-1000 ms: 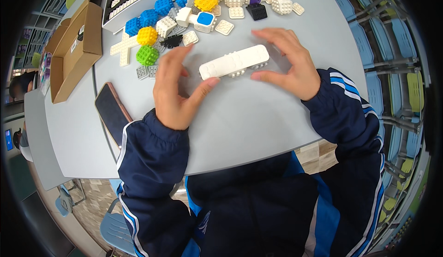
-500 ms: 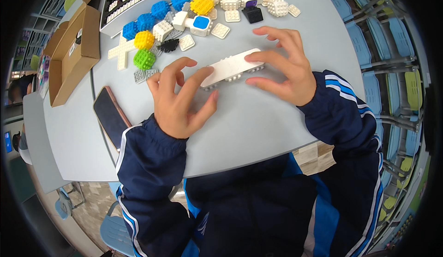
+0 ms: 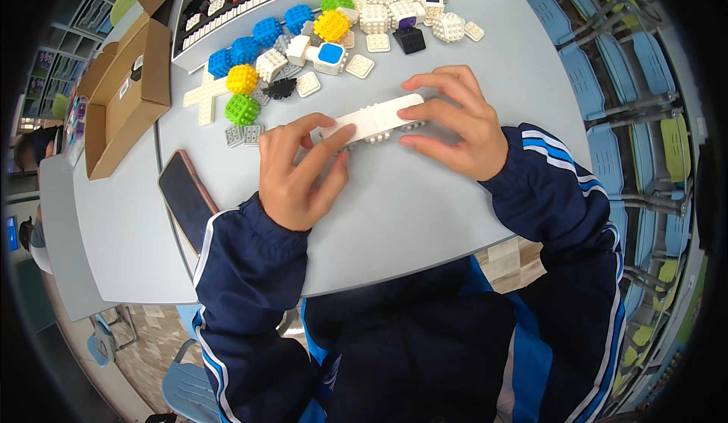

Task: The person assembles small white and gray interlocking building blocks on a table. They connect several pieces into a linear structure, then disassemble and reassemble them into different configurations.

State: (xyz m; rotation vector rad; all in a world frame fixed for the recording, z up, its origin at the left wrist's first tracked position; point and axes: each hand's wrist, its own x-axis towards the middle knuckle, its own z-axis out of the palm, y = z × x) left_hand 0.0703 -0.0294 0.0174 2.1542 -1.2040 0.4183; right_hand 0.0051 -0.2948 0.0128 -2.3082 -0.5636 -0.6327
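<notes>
- Long white block bar (image 3: 373, 119) on grey table (image 3: 425, 218), gripped at both ends.
- Left hand (image 3: 292, 172) fingers curled around bar's left end, thumb on top.
- Right hand (image 3: 455, 123) fingers closed over right end.
- Pile of coloured studded cubes (image 3: 303, 36) just behind; phone (image 3: 187, 195) left, cardboard box (image 3: 125, 93) far left.

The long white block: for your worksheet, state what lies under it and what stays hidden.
Under the long white block, small white studs show along its lower edge above the grey table. The left hand and right hand cover both ends.
</notes>
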